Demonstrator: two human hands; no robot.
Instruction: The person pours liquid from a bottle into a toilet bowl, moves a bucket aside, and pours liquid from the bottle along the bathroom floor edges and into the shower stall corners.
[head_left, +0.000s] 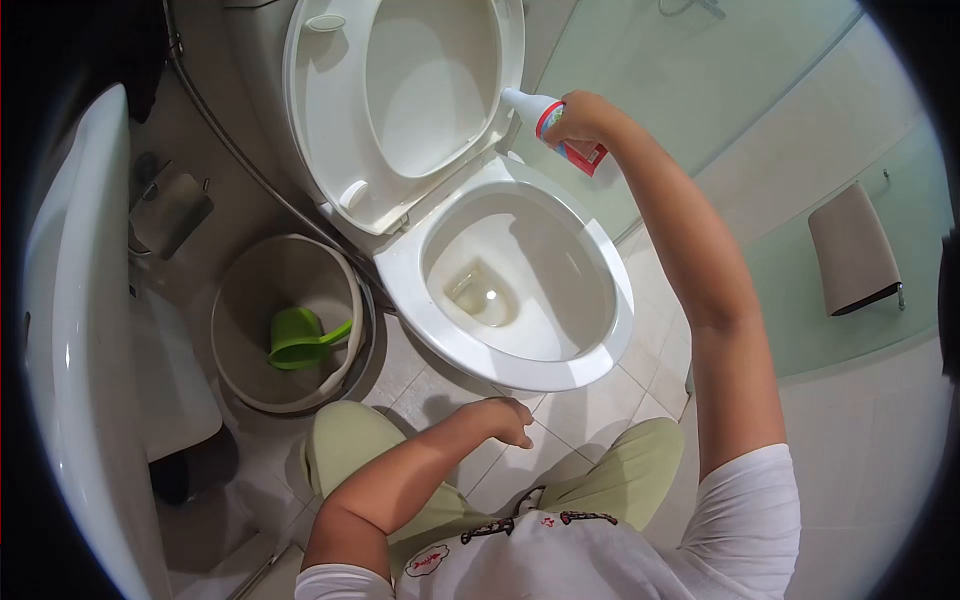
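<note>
In my right hand is a white toilet cleaner bottle with a red label, gripped around its body. It is tilted, with its narrow neck pointing left at the edge of the raised toilet seat. The raised lid stands behind the seat. Below the bottle, the toilet bowl is open, with a little water at its bottom. My left hand hangs in front of the bowl's rim, above my knees, its fingers curled; whatever may be inside them is hidden.
Left of the toilet stands a grey-beige bucket with a green dipper inside. A white sink is at the far left, near a toilet paper holder. A hose runs behind the bucket. Glass panels line the right.
</note>
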